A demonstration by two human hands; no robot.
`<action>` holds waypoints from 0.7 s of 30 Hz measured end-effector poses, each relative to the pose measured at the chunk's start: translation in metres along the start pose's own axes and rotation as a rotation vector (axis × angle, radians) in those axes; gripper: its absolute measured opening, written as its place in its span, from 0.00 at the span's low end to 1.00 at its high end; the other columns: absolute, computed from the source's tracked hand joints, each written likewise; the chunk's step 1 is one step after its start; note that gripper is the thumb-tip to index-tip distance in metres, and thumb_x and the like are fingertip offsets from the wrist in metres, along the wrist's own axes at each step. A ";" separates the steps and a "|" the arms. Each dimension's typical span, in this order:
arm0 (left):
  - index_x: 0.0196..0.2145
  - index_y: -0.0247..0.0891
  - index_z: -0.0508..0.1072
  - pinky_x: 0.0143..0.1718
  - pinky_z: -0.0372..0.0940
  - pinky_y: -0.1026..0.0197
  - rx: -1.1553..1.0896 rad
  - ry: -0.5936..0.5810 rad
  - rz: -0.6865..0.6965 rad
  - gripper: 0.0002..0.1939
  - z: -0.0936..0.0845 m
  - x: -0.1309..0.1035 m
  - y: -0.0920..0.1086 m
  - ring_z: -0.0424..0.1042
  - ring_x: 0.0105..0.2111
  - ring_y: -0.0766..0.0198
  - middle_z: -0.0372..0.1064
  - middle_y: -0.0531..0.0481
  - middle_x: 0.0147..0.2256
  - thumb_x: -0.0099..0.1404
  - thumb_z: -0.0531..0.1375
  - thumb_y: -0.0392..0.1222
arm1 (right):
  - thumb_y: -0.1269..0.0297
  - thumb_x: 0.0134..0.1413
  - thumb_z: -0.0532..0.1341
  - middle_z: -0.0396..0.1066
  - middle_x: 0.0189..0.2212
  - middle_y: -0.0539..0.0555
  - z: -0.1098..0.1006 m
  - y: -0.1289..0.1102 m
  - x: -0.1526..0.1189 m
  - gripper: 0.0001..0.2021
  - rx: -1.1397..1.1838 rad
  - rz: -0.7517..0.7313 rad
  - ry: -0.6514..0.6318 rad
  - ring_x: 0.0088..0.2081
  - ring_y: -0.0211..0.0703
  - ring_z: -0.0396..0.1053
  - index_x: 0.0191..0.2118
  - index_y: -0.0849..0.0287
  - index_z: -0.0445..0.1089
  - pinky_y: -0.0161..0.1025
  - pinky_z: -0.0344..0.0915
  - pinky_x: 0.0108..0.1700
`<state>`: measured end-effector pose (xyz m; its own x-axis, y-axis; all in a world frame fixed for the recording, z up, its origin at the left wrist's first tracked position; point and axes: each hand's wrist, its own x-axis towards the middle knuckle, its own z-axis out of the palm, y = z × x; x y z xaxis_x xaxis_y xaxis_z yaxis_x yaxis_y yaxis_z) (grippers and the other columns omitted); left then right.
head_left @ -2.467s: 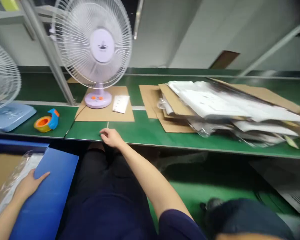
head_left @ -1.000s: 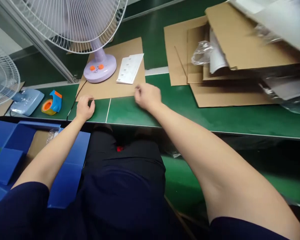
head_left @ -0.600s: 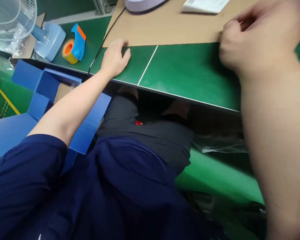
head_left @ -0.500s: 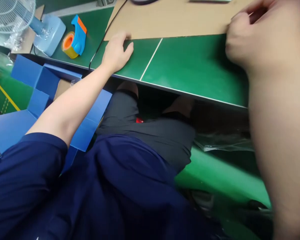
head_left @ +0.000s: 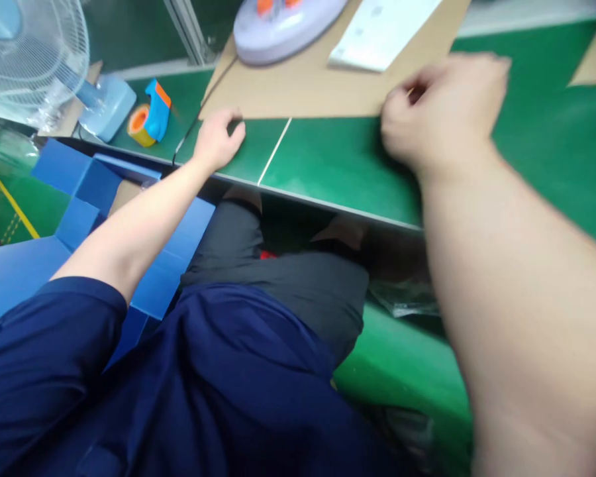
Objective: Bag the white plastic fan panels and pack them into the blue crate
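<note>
Fingers of the left hand (head_left: 217,140) are loosely bent, with a rounded gap left between thumb and forefinger; the back of the hand is turned up, at the near left corner of a cardboard sheet (head_left: 298,99), beside a black power cord (head_left: 218,81). On the right hand (head_left: 442,112) the fingers are curled in and the thumb is brought near the forefinger; whether anything is pinched there cannot be told. The right arm (head_left: 516,265) is stretched forward over the green workbench (head_left: 338,162), and the sheet's near right corner is covered by the hand.

Compared with 0.5 s ago, more of the lilac fan base (head_left: 283,36) is shown, with its 2 orange knobs (head_left: 265,6), and more of the white printed leaflet (head_left: 377,36). The left hand, which was laid on the blue carton (head_left: 22,268) 2.5 s ago, is now found at the bench.

The sheet is flat and tan; the rounded, smooth plastic base is set on it, with the paper to its right. Yellow tape (head_left: 140,137) is carried by a blue plastic dispenser (head_left: 157,112), just beside a light-blue fan base (head_left: 108,109). The carton's flaps are spread, partly hidden by the left forearm (head_left: 146,209).
</note>
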<state>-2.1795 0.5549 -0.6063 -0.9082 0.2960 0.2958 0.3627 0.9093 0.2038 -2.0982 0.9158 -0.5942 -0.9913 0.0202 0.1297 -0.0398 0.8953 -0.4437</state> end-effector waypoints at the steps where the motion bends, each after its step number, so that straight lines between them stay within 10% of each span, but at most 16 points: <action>1: 0.53 0.41 0.79 0.69 0.64 0.54 -0.022 -0.002 -0.007 0.14 -0.003 -0.004 0.003 0.73 0.63 0.58 0.77 0.46 0.60 0.73 0.60 0.42 | 0.54 0.76 0.45 0.76 0.54 0.71 -0.004 -0.009 -0.002 0.30 -0.012 0.072 0.032 0.59 0.64 0.73 0.62 0.70 0.76 0.55 0.65 0.55; 7: 0.56 0.37 0.80 0.71 0.63 0.50 -0.024 0.020 -0.062 0.19 -0.012 -0.015 0.014 0.72 0.65 0.53 0.75 0.43 0.63 0.73 0.58 0.45 | 0.63 0.70 0.57 0.80 0.46 0.71 0.000 -0.022 0.010 0.17 -0.049 0.120 0.079 0.48 0.63 0.77 0.51 0.66 0.80 0.53 0.67 0.50; 21: 0.54 0.40 0.80 0.72 0.63 0.49 -0.029 0.041 -0.075 0.17 -0.011 -0.017 0.012 0.71 0.66 0.53 0.75 0.45 0.63 0.73 0.57 0.44 | 0.62 0.74 0.52 0.81 0.44 0.61 -0.002 -0.023 0.007 0.14 -0.129 -0.046 0.008 0.44 0.56 0.79 0.43 0.58 0.75 0.45 0.61 0.40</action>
<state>-2.1570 0.5573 -0.5983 -0.9238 0.2147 0.3169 0.3007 0.9194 0.2536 -2.1040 0.8962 -0.5811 -0.9878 -0.0195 0.1544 -0.0686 0.9451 -0.3194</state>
